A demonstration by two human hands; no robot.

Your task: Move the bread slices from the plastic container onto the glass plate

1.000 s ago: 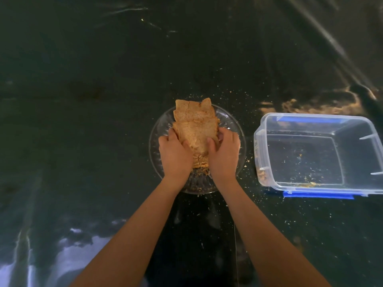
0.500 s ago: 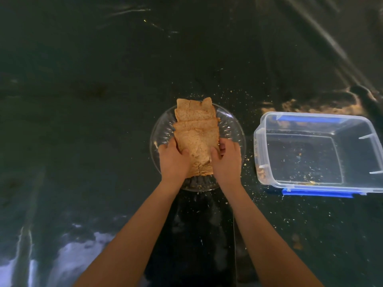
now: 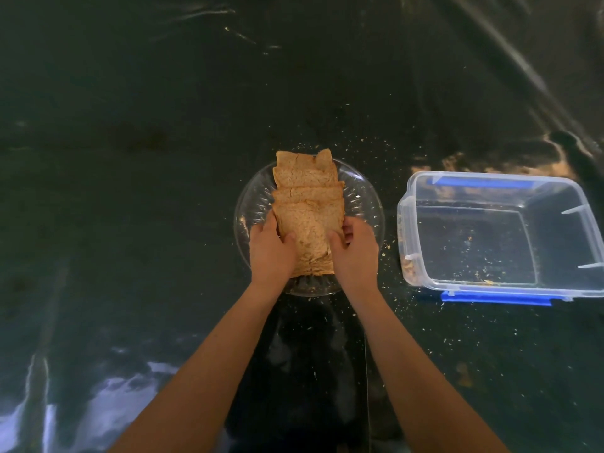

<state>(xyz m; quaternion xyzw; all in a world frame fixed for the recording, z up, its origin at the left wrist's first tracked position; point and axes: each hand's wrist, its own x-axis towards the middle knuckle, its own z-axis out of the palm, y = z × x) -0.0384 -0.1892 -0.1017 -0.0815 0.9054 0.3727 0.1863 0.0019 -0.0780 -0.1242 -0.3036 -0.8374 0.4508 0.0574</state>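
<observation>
Hidden parts: the near rim of the glass plate (image 3: pixel 258 204) is covered by both hands; the lower corners of the nearest slice are masked by fingers; the right wall of the plastic container (image 3: pixel 403 223) is cut off by the frame edge.
Hard to make out: the exact count of the bread slices (image 3: pixel 309 207) cannot be told, since they overlap.
Writing: no lettering can be read on any item.
Plate contents: the bread slices are laid in an overlapping row, the farthest one reaching past the far rim.
Container contents: only crumbs (image 3: pixel 408 269) are seen, gathered at the near left corner and scattered over the floor; blue clips are seen at the far and near rims.
Left hand (image 3: pixel 271 250): curled against the left edge of the nearest slice, thumb laid on top of it.
Right hand (image 3: pixel 354 251): curled against the right edge of the same slice, fingers bent inward.
Table (image 3: pixel 130 191): dark and glossy, strewn with crumbs around plate and container.
Position: the container is set just to the right of the plate, apart from it.
</observation>
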